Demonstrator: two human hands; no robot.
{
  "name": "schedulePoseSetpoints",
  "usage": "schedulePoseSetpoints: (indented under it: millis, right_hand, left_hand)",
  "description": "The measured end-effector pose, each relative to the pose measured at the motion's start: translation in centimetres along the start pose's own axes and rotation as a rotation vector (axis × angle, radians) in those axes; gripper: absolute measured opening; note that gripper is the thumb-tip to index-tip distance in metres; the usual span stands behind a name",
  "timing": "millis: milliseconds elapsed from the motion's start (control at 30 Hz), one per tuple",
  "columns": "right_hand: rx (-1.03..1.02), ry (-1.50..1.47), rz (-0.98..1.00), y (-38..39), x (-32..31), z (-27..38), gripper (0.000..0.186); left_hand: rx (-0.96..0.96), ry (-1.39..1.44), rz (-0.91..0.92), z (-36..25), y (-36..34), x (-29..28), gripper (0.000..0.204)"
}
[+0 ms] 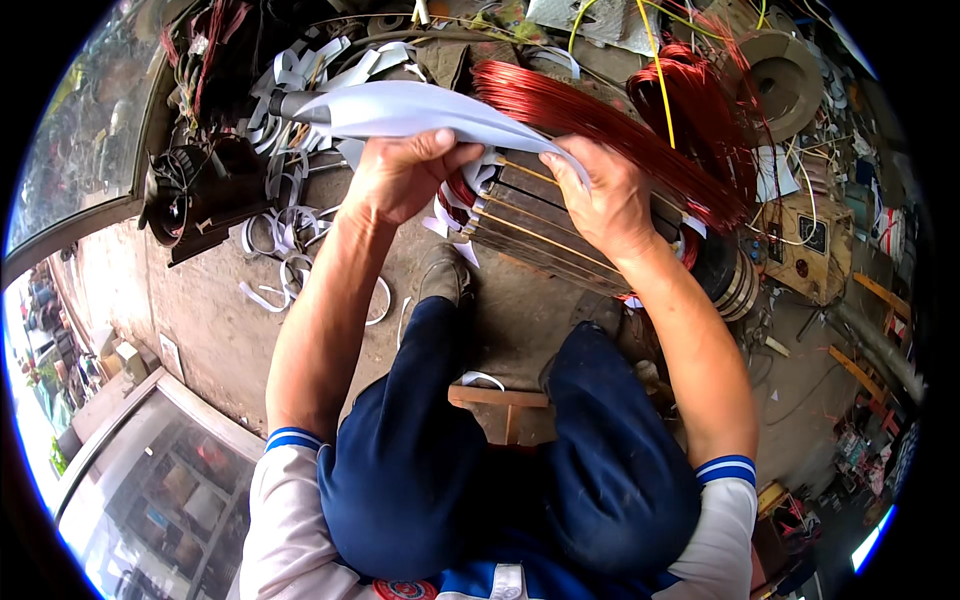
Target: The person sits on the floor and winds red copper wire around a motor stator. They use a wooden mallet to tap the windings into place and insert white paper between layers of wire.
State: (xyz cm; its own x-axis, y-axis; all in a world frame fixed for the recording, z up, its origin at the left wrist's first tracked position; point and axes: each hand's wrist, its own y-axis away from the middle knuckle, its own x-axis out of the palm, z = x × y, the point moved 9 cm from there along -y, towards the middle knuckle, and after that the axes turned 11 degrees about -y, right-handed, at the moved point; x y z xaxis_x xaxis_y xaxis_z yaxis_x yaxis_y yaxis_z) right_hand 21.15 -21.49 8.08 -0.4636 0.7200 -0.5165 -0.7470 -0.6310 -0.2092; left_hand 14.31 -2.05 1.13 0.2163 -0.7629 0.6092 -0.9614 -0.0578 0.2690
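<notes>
A long white sheet of insulating paper (400, 108) is stretched between my two hands, curved along its length. My left hand (400, 178) pinches its lower edge between thumb and fingers. At the narrower right end, my right hand (606, 198) has its thumb and fingers closed on the paper. Below the sheet lies a slotted motor rotor (530, 232), with tan strips along some slots and white paper ends at its left. My right hand and forearm cover part of it. A bundle of red copper wire (570, 110) lies just behind the rotor.
White paper offcuts (290, 230) litter the floor at left, beside a dark motor housing (205, 190). Another red wire coil (680, 90) and a wooden box (810, 245) stand at right. A glass-fronted frame (150, 490) is at lower left.
</notes>
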Motion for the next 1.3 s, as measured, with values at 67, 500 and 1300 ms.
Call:
schedulePoseSetpoints:
  millis: [67,500,1300]
  right_hand:
    - [-0.035,0.028,0.002,-0.3,0.5,0.7,0.008]
    - [-0.247,0.200,-0.005,2.2,2.3,4.7,0.014]
    - [-0.258,0.310,-0.016,2.3,3.7,5.6,0.019]
  left_hand:
    - [-0.004,0.004,0.010,-0.4,-0.4,-0.8,0.024]
    - [0.006,0.066,0.065,1.7,3.0,-2.2,0.014]
    - [0.150,-0.061,0.245,0.5,0.8,-4.0,0.019]
